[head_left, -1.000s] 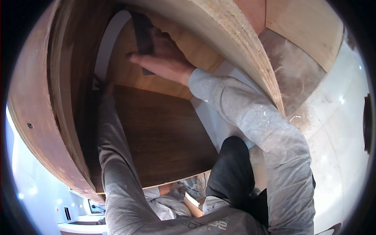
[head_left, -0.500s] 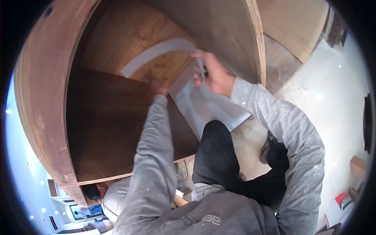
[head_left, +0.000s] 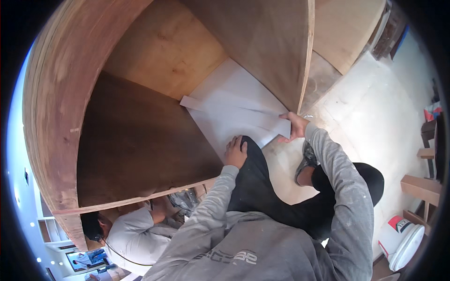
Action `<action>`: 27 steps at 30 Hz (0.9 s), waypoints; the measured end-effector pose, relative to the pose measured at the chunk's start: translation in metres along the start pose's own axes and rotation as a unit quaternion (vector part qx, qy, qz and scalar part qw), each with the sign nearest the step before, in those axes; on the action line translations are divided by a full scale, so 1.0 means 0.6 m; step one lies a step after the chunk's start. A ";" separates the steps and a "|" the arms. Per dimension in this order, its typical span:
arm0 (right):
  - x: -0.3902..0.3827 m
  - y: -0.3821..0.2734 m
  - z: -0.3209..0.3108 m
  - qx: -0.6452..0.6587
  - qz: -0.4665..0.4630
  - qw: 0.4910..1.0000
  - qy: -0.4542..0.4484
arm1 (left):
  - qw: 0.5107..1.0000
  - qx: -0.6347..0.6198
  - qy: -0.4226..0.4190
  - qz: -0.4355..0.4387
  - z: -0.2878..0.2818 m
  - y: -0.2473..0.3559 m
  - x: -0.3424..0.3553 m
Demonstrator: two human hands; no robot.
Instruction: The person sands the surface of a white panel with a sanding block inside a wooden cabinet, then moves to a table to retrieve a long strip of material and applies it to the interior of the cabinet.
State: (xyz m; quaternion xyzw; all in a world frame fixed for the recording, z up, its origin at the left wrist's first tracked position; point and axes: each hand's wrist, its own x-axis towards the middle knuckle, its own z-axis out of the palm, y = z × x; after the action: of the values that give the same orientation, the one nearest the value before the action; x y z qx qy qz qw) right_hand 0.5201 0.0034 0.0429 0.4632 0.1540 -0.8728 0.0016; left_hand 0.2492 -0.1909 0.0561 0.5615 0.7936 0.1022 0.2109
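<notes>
My right hand (head_left: pixel 294 127) is closed on the near end of a long white strip (head_left: pixel 234 116), at the open front of a plywood cabinet. The strip stretches back over a white sheet (head_left: pixel 225 84) on the cabinet's inner surface. Its far end sticks out past the sheet's left edge, against the dark panel. My left hand (head_left: pixel 236 152) rests on my bent knee, fingers stretched out, holding nothing.
Around me the cabinet has a dark brown panel (head_left: pixel 140 145), a bare wood back (head_left: pixel 168 51) and a side wall (head_left: pixel 267 42). Another person (head_left: pixel 136 234) works at lower left. A white bucket (head_left: pixel 401 241) and wood pieces (head_left: pixel 419 189) stand at right.
The strip was arched up inside the cabinet; now it lies straighter along the white sheet. My right hand has come nearer with its end. My left hand has withdrawn to my knee.
</notes>
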 end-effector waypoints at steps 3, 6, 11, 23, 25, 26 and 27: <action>-0.040 -0.007 0.001 -0.018 -0.023 0.999 0.036 | 1.000 0.009 0.009 0.016 -0.005 -0.003 -0.008; -0.094 -0.010 0.026 -0.091 -0.051 0.986 0.131 | 0.997 0.033 0.056 0.034 0.009 -0.021 -0.009; -0.211 -0.014 0.138 -0.740 -0.195 0.570 0.300 | 0.996 0.009 0.088 0.028 0.017 -0.036 -0.015; -0.423 -0.072 0.321 -0.393 -0.642 0.488 0.442 | 0.999 -0.012 0.032 0.026 -0.042 -0.005 -0.001; -0.438 -0.076 0.319 -0.216 -0.732 0.462 0.452 | 0.997 -0.076 0.010 0.001 -0.042 0.018 0.005; -0.434 -0.082 0.311 -0.217 -0.728 0.464 0.455 | 0.997 -0.077 0.005 0.002 -0.031 0.024 0.000; -0.425 -0.091 0.302 -0.200 -0.741 0.419 0.485 | 0.994 -0.103 0.045 0.014 -0.023 0.031 -0.006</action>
State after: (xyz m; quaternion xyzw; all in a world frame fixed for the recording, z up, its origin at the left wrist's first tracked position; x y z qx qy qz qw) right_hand 0.5112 -0.0292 0.3584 0.5036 0.5828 -0.1116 -0.6279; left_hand 0.2600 -0.1870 0.0768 0.5426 0.7796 0.2116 0.2305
